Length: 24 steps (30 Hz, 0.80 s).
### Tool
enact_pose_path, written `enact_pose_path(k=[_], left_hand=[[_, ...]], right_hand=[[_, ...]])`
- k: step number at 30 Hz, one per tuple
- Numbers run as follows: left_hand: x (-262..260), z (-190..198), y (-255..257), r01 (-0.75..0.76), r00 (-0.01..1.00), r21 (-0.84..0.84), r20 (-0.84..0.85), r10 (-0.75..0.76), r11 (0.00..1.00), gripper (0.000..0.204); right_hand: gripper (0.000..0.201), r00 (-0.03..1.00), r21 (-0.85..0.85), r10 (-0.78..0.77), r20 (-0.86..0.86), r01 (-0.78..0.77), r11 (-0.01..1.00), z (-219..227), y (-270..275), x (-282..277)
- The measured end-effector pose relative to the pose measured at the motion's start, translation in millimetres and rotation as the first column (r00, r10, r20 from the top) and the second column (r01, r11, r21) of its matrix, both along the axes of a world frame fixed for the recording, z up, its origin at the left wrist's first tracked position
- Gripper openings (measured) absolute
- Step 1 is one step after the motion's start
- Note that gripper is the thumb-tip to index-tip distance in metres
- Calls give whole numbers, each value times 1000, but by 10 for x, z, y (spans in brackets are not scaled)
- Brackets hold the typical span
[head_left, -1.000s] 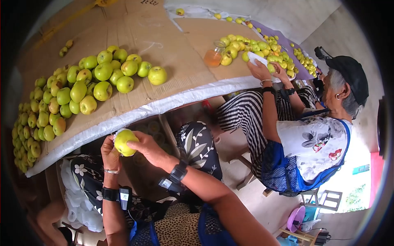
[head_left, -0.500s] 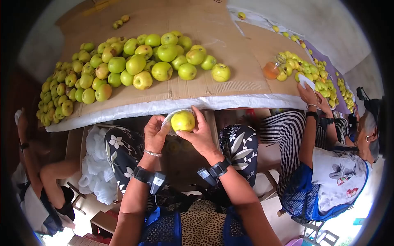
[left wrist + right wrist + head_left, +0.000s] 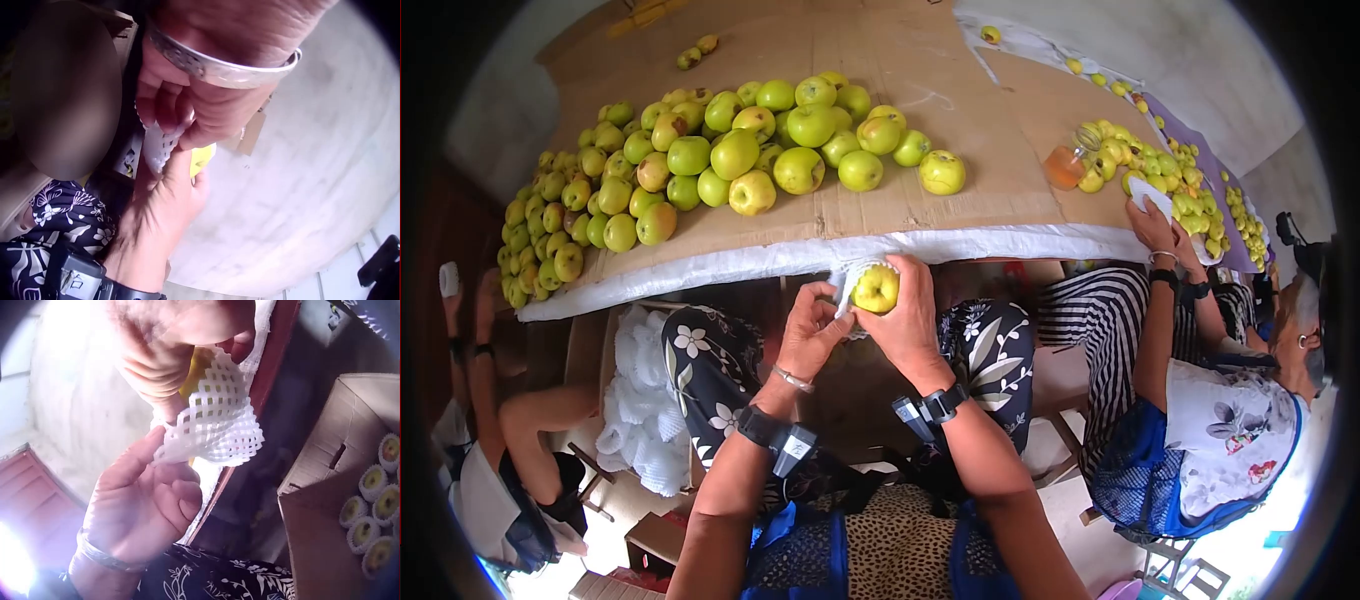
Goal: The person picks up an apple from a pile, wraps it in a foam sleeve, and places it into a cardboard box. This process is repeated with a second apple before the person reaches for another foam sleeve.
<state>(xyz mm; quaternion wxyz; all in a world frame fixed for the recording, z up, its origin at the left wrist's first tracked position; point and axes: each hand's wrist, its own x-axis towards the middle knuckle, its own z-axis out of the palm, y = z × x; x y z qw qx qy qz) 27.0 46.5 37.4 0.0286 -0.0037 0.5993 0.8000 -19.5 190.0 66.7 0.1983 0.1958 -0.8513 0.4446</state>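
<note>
A yellow-green apple (image 3: 876,289) sits partly inside a white foam net sleeve (image 3: 215,419) over my lap, just off the table's front edge. My right hand (image 3: 912,318) grips the apple from the right, fingers over its far side and thumb below. With thumb and fingers my left hand (image 3: 810,325) pinches the loose end of the net. The right wrist view shows the net's open mesh spread over the apple, its frilled edge hanging free. In the left wrist view the apple (image 3: 201,160) shows only as a small yellow patch behind the hands.
A big heap of apples (image 3: 730,155) lies on the cardboard-covered table (image 3: 1000,205). White foam nets (image 3: 640,400) are bunched by my left leg. An open cardboard box (image 3: 340,425) below holds several netted apples (image 3: 374,478). People sit on both sides; a glass jar (image 3: 1064,167) stands right.
The view has swung left. The apple has come between both hands, and its net is now drawn out leftward by my left hand while my right hand keeps hold of the fruit.
</note>
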Motion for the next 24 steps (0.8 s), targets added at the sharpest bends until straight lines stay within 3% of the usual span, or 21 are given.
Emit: enact_pose_path(k=[3,6,7,8,11,14,16,18,20,22,24], left_hand=[[-6,27,-1,42,993,-46,110,-37,998,53],[6,-17,72,-78,966,157,256,36,984,51],[13,-97,120,-134,970,236,229,79,962,46],[3,-220,99,-150,973,209,203,107,966,44],[-24,-118,53,-258,953,366,249,172,894,48],[-37,-82,-11,-288,957,294,108,268,911,63],[-37,-28,29,-311,950,148,26,310,939,70],[-36,-81,71,-345,936,142,-20,352,928,69],[-8,-49,59,-346,937,148,92,336,926,68],[-15,-81,27,-256,963,228,144,228,939,66],[-6,-97,77,-297,955,187,83,286,937,63]], right_hand=[[64,1000,115,18,0,-18,993,34,3,52],[63,999,163,47,-9,-45,986,-48,-70,75],[62,998,147,65,-14,-62,987,-137,-98,90],[61,996,133,89,-26,-85,988,-183,-121,84],[48,964,-101,234,122,-223,970,92,-26,101],[30,860,-469,402,313,-228,853,-141,45,43],[22,891,-317,274,362,-158,935,-39,66,80],[18,934,-244,224,278,-157,957,2,38,103],[15,954,-184,209,216,-170,968,-5,16,95],[12,947,-218,191,257,-136,966,-52,-3,76],[10,943,-251,218,252,-154,956,-67,6,70]])
